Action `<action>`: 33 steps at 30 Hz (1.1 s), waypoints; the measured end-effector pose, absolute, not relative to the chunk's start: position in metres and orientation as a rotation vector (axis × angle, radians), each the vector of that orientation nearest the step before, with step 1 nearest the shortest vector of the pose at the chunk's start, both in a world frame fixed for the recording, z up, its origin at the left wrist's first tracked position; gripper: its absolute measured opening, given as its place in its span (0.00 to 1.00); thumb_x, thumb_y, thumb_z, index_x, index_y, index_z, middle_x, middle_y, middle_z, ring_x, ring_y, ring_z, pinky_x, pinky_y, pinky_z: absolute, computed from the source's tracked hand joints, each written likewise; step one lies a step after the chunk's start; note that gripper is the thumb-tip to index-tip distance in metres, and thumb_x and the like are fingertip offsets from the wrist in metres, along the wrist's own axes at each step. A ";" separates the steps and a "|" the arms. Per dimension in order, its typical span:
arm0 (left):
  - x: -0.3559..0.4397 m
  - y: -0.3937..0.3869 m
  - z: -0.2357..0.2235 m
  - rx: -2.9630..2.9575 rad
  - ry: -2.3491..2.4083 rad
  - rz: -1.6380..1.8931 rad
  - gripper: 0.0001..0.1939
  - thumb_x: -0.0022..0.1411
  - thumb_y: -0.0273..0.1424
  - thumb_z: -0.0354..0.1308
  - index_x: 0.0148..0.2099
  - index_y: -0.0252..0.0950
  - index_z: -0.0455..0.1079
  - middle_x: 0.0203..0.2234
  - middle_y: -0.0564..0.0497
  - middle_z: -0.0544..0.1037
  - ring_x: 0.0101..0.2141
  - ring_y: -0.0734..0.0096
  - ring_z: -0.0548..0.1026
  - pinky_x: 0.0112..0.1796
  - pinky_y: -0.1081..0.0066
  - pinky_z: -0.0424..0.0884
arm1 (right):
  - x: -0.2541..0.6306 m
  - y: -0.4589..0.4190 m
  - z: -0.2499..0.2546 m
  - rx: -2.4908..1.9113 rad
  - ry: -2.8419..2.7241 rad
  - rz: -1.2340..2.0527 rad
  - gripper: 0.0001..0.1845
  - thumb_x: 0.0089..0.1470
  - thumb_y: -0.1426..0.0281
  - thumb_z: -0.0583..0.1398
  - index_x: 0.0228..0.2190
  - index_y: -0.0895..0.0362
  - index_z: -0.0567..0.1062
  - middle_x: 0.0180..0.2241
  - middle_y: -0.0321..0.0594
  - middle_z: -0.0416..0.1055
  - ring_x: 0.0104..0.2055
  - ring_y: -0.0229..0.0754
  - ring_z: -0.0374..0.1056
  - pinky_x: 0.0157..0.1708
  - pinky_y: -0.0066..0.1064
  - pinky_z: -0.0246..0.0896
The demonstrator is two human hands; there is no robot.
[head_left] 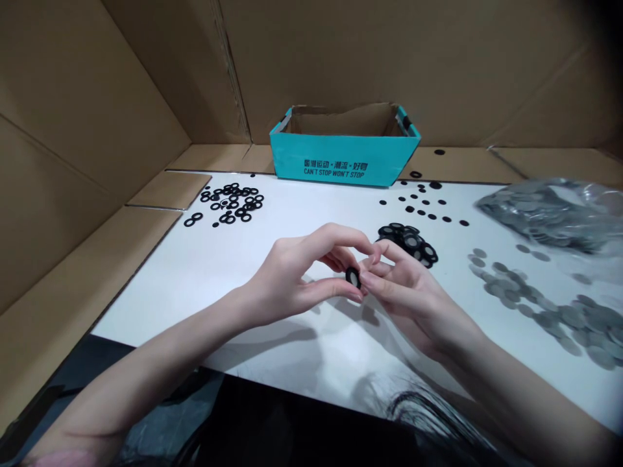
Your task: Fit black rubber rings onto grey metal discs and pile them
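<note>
One head-worn camera looks forward and down, close over the counter (160, 279), facing the cardboard back wall (365, 58).

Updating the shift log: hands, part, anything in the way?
Right hand pinching black ring with grey centre. Left hand close beside it, grip unclear. Pile of similar rings just beyond right hand; nothing seen blocking either.

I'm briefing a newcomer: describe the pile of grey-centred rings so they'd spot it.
Find the turquoise box. Nearer, beyond the right hand, lies the pile of black rings. Their centres look grey; the scattered rings at left show white.
</note>
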State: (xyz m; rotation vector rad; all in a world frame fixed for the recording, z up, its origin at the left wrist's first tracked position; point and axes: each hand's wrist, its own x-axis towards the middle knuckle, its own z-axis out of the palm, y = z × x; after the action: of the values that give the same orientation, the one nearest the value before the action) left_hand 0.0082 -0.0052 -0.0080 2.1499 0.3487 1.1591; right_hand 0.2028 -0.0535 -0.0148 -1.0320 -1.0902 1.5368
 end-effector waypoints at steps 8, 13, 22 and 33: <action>0.007 -0.006 -0.009 2.107 0.448 1.177 0.22 0.61 0.38 0.72 0.53 0.38 0.70 0.36 0.53 0.82 0.35 0.73 0.84 0.42 0.75 0.83 | 0.202 -0.054 -0.017 -1.094 -1.130 1.495 0.26 0.47 0.49 0.73 0.33 0.50 0.68 0.26 0.32 0.73 0.26 0.39 0.68 0.26 0.30 0.63; 0.006 -0.003 -0.012 2.172 0.462 1.219 0.25 0.59 0.38 0.74 0.55 0.39 0.70 0.37 0.54 0.82 0.34 0.74 0.83 0.41 0.76 0.82 | 0.205 -0.054 -0.021 -1.106 -1.220 1.262 0.20 0.55 0.50 0.69 0.34 0.51 0.71 0.28 0.35 0.78 0.28 0.39 0.72 0.30 0.31 0.68; 0.008 -0.003 -0.023 2.549 0.465 1.201 0.16 0.70 0.25 0.58 0.59 0.40 0.71 0.45 0.48 0.85 0.41 0.69 0.84 0.45 0.70 0.80 | 0.195 -0.052 -0.020 -1.113 -1.372 1.164 0.24 0.49 0.57 0.74 0.38 0.50 0.67 0.27 0.32 0.80 0.29 0.43 0.79 0.31 0.32 0.74; -0.062 0.060 0.000 2.424 1.236 1.062 0.18 0.67 0.39 0.62 0.54 0.36 0.74 0.51 0.43 0.80 0.35 0.69 0.80 0.41 0.69 0.78 | 0.263 -0.024 -0.027 -1.402 -1.791 0.303 0.07 0.57 0.65 0.63 0.39 0.51 0.72 0.37 0.44 0.81 0.37 0.51 0.80 0.41 0.47 0.74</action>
State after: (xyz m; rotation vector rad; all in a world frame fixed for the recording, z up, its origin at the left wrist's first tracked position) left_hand -0.0618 0.0598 0.0001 2.4245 1.2363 1.0624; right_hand 0.2626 -0.0236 -0.0274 -1.4025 -1.7908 0.3027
